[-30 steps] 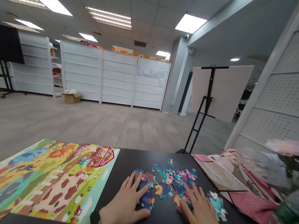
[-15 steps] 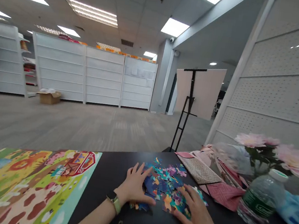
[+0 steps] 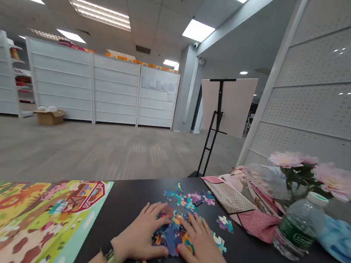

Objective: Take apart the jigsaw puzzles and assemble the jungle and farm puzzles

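We spread our left hand (image 3: 144,234) and right hand (image 3: 203,249), fingers parted and slightly curved, against both sides of a heap of jigsaw pieces (image 3: 172,237) on the black table (image 3: 133,196). Just beyond our fingertips lie more loose pieces (image 3: 197,198), with the animal picture sheet (image 3: 31,224) to our left and a green-labelled bottle (image 3: 298,229) to our right. Past the table's far edge we see an easel (image 3: 219,105), then white shelving (image 3: 114,92).
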The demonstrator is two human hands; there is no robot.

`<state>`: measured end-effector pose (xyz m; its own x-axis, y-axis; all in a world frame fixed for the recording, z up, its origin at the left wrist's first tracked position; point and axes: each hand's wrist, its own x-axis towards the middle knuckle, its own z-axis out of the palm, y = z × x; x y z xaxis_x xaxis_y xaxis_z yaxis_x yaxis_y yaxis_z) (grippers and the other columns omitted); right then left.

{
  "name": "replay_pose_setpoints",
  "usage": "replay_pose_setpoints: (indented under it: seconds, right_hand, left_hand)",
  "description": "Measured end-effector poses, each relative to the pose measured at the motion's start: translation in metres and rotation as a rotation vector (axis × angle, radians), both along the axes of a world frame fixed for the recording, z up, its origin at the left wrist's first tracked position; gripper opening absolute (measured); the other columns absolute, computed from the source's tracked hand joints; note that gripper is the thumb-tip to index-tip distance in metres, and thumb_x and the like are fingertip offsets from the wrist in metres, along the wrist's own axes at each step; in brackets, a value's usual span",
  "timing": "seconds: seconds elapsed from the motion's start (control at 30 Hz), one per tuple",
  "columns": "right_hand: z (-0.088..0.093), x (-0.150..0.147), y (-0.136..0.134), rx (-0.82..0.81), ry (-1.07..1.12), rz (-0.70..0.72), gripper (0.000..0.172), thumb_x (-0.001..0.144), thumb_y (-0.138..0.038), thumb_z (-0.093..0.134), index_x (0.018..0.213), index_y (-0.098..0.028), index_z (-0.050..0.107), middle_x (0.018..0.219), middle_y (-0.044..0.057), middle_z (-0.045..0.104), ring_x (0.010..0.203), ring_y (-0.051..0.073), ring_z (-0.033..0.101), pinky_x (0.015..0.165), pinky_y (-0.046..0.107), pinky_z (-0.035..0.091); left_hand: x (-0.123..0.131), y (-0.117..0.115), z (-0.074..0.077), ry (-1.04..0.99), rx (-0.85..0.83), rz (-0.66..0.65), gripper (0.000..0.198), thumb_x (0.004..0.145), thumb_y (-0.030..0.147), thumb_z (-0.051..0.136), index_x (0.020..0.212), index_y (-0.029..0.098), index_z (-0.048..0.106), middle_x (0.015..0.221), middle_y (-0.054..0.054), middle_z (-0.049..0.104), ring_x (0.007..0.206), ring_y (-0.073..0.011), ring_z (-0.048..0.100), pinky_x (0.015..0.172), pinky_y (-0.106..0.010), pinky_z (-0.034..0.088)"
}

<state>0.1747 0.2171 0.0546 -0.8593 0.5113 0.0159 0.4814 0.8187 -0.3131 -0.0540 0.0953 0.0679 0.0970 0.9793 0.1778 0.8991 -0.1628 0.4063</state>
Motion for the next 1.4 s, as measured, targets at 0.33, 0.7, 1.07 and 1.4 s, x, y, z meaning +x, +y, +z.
replay_pose_setpoints:
  seconds: [0.33, 0.7, 1.07, 1.4]
  right_hand:
    - [0.004, -0.057, 0.083, 0.044, -0.041, -0.196, 0.074, 0.099, -0.066, 0.027, 0.153, -0.017, 0.039, 0.163, 0.016, 0.028, 0.152, 0.039, 0.015, 0.119, 0.063, 0.013]
    - [0.014, -0.012, 0.016, -0.160, 0.023, 0.233, 0.071, 0.101, -0.058, 0.037, 0.159, -0.029, 0.009, 0.167, 0.003, 0.014, 0.153, 0.025, 0.015, 0.126, 0.049, 0.010]
    - [-0.004, 0.014, 0.111, 0.101, 0.085, -0.251, 0.067, 0.101, -0.054, 0.026, 0.156, -0.017, 0.032, 0.164, 0.010, 0.028, 0.152, 0.027, 0.020, 0.125, 0.048, 0.019]
    - [-0.008, -0.058, 0.099, 0.068, 0.102, -0.053, 0.051, 0.100, -0.051, 0.034, 0.134, -0.023, 0.059, 0.143, 0.009, 0.058, 0.135, 0.026, 0.049, 0.117, 0.044, 0.033]
  left_hand:
    - [0.003, -0.045, 0.007, -0.009, -0.134, -0.102, 0.086, 0.084, 0.080, 0.053, 0.155, 0.040, 0.027, 0.167, -0.005, 0.012, 0.151, -0.0407, 0.004, 0.118, -0.069, 0.004]
    - [0.032, -0.021, 0.007, -0.006, 0.108, -0.128, 0.077, 0.080, 0.080, 0.057, 0.141, 0.033, 0.051, 0.145, -0.003, 0.055, 0.133, -0.0289, 0.048, 0.121, -0.046, 0.025]
    - [0.021, -0.007, -0.008, -0.038, 0.016, 0.045, 0.060, 0.093, 0.072, 0.043, 0.139, 0.034, 0.056, 0.154, -0.006, 0.045, 0.144, -0.0367, 0.033, 0.120, -0.061, 0.017]
    - [-0.005, -0.021, 0.003, -0.127, 0.054, -0.061, 0.093, 0.068, 0.086, 0.063, 0.145, 0.037, 0.048, 0.157, -0.006, 0.040, 0.146, -0.0366, 0.030, 0.122, -0.060, 0.013]
